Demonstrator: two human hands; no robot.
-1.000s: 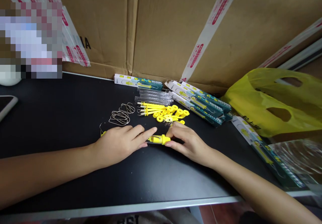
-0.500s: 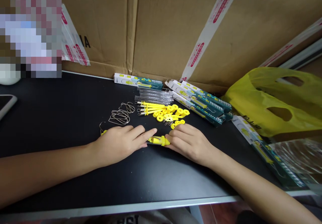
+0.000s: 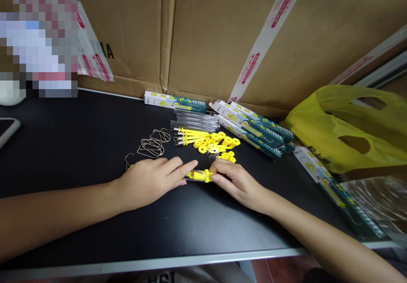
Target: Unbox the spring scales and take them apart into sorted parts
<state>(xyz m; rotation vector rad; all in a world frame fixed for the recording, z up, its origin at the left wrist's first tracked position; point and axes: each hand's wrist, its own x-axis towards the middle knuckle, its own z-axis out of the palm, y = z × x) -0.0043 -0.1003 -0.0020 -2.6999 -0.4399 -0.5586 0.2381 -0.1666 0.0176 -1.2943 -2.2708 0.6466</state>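
A yellow and clear spring scale lies crosswise low over the table. My left hand is closed around its body, covering most of it, with the index finger stretched along the top. A metal hook sticks out past that hand on the left. At the other end, my right hand pinches the yellow end cap between thumb and fingers. Just beyond my hands are yellow rods with springs, yellow plugs and rings, small thin springs and loose wire hooks.
Clear tubes lie behind the yellow parts. Printed boxes are stacked at the back right, with another box by the cardboard. A yellow plastic bag and a single box lie at the right; a phone at the left edge.
My right hand has turned about the cap, so its thumb now shows in front and the knuckles sit differently. My left hand and the scale stay almost where they were.
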